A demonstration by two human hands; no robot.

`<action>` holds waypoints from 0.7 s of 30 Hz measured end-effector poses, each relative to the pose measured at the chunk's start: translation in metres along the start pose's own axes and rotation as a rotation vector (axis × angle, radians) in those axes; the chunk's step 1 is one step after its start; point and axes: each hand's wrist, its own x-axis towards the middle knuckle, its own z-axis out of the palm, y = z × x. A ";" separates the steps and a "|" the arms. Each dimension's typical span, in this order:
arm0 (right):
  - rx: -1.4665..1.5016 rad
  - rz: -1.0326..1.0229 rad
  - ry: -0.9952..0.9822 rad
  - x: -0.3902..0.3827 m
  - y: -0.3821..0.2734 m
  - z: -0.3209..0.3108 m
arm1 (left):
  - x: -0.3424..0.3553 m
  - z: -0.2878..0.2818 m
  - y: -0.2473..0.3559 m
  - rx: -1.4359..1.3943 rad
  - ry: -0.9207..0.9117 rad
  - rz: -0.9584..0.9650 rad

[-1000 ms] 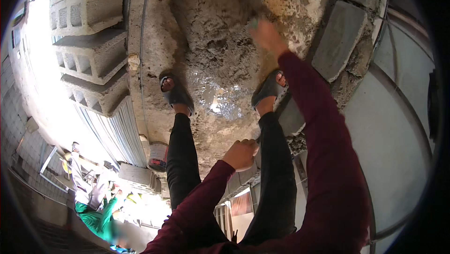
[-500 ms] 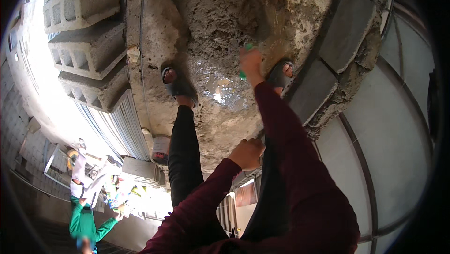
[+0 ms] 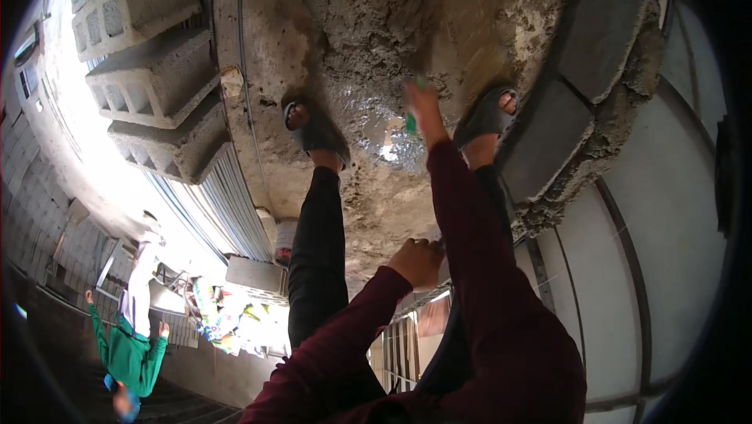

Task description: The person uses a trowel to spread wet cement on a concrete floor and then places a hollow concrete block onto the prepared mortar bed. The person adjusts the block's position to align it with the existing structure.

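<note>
In the head view, my right hand (image 3: 423, 111) is closed around a green object (image 3: 411, 123), low over wet grey mortar (image 3: 364, 32) and beside a shallow puddle (image 3: 386, 144) between my sandalled feet (image 3: 313, 126). My left hand (image 3: 417, 261) is curled near my right leg, partly behind my right forearm; what it holds, if anything, is hidden. Both my arms are in dark red sleeves.
Hollow concrete blocks (image 3: 149, 79) and corrugated sheets (image 3: 231, 201) lie on the left. A bucket (image 3: 283, 244) stands behind my left leg. Grey blocks set in mortar (image 3: 540, 146) border the right. A co-worker in green (image 3: 133, 357) is at the lower left.
My right hand has come from the upper right, over the mortar, to beside the puddle with the green object. My left hand has shifted slightly right. The co-worker has changed posture.
</note>
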 end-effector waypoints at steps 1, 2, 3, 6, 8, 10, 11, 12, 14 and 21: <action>-0.007 -0.036 -0.047 0.018 -0.031 0.012 | 0.000 0.003 0.004 -0.007 0.010 0.033; -0.062 0.012 -0.019 0.015 -0.059 0.031 | -0.001 0.008 0.005 -0.013 -0.049 0.047; -0.116 0.041 0.004 0.014 -0.086 0.046 | 0.002 0.005 0.004 -0.005 -0.093 0.067; 0.059 0.070 -0.208 -0.008 -0.094 0.032 | 0.008 -0.002 0.008 0.016 -0.138 0.041; 0.088 0.093 -0.222 -0.022 -0.098 0.026 | 0.010 -0.002 0.011 0.002 -0.142 0.021; 0.131 0.072 -0.312 -0.025 -0.095 0.008 | 0.018 -0.003 0.012 -0.019 -0.140 0.043; 0.146 0.093 -0.351 -0.027 -0.096 -0.001 | 0.024 -0.006 0.014 -0.012 -0.196 0.022; 0.135 0.092 -0.378 -0.036 -0.103 -0.002 | 0.026 -0.008 0.014 -0.008 -0.200 0.004; 0.115 0.089 -0.425 -0.055 -0.116 -0.005 | 0.031 -0.010 0.010 0.000 -0.213 -0.030; 0.050 0.146 -0.265 -0.099 -0.184 -0.072 | 0.050 0.027 -0.028 -0.015 -0.210 -0.121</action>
